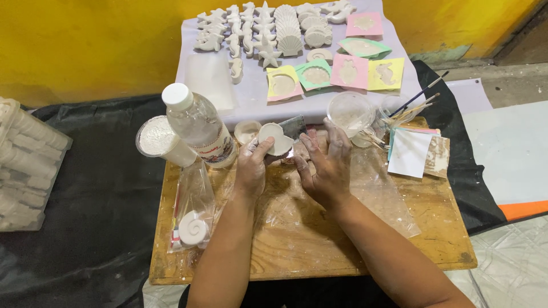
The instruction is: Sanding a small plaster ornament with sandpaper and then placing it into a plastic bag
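While left hand (253,162) grips white plaster piece (276,140), right hand (325,165) rests loose — perhaps empty; water bottle (200,125), powder cup (158,139) crowd left, board (297,251) front bare.

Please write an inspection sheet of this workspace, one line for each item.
Surface: wooden board, dusted white, on black sheeting.
Job's things: white heart-shaped mould in the left hand; clear plastic sheet under the hands.
Clutter: water bottle, powder cup, clear cup, sticks, paper squares, bagged spiral cast.
Grippers: left hand holds the mould; right hand beside it, powder-coated.
Cables: nothing seen.
Surroundings: yellow wall; white sea-shape casts and coloured moulds on cloth.
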